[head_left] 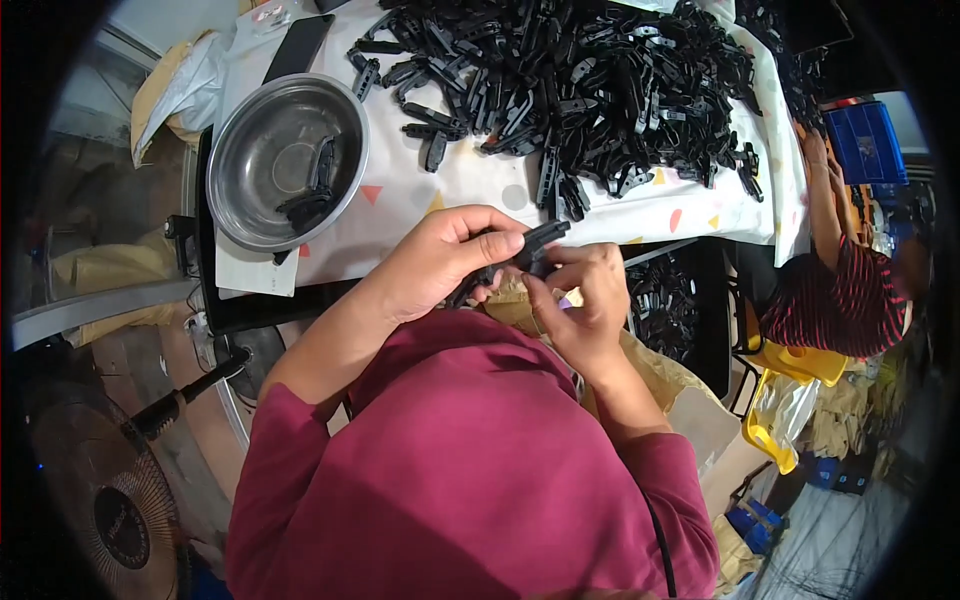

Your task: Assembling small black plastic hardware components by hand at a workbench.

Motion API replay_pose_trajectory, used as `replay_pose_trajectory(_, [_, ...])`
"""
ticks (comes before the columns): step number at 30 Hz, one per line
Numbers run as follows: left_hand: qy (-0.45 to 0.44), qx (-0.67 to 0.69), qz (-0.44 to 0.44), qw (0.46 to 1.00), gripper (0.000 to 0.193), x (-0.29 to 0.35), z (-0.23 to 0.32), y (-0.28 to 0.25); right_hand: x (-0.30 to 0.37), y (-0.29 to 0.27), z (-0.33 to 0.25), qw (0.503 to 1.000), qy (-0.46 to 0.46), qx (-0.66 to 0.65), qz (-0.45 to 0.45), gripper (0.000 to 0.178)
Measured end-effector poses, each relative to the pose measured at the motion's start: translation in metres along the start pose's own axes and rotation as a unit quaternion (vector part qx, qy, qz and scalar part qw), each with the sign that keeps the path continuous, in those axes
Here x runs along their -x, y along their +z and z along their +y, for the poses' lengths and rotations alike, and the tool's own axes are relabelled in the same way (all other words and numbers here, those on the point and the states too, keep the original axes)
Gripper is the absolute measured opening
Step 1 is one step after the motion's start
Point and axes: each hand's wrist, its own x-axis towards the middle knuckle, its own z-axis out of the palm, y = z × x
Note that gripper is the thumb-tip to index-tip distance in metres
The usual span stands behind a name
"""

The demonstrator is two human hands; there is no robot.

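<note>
Close in front of my body, over the near edge of the table, my left hand [452, 258] is closed round a long black plastic part [545, 236], thumb along its top. My right hand [588, 305] pinches the same part from the other side, fingers curled; its exact hold is partly hidden. A big heap of similar black plastic parts [600, 95] covers the far side of the patterned white tablecloth [480, 185]. Left of my hands stands a round metal bowl [238, 160] with a few black pieces [320, 185] in it.
A flat dark device [298, 48] lies behind the bowl. Right of my knees, a dark bin [712, 330] holds more black parts. A person in a striped top [840, 305] works at the right, near a blue crate [865, 145]. A fan [120, 515] stands at lower left.
</note>
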Motion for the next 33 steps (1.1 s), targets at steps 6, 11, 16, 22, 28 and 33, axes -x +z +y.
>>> replay_pose_trajectory(6, [0.021, 0.005, 0.035, 0.999, 0.022, -0.006, 0.005, -0.005, 0.002, -0.002, -0.010, 0.859, 0.243, -0.447, 0.063, 0.023])
replay_pose_trajectory(11, [0.021, -0.067, -0.006, 0.998, 0.020, -0.007, 0.009, -0.003, -0.013, 0.002, -0.016, 0.879, 0.262, -0.389, 0.080, 0.010])
replay_pose_trajectory(16, [0.178, -0.375, -0.001, 0.910, 0.019, -0.008, 0.018, -0.005, -0.009, 0.006, -0.005, 0.973, 0.114, -0.192, 0.053, 0.018])
replay_pose_trajectory(22, [0.287, -0.438, -0.035, 0.852, 0.026, -0.009, 0.019, -0.007, -0.005, 0.008, -0.003, 0.983, 0.063, -0.158, 0.075, 0.025])
replay_pose_trajectory(28, [0.314, -0.527, -0.009, 0.790, 0.034, -0.002, 0.009, -0.024, -0.005, 0.018, 0.005, 0.964, 0.182, -0.189, -0.038, 0.046])
replay_pose_trajectory(33, [0.301, -0.544, -0.010, 0.783, 0.031, 0.015, 0.010, -0.034, -0.010, 0.030, 0.005, 0.978, 0.106, -0.172, -0.057, 0.039])
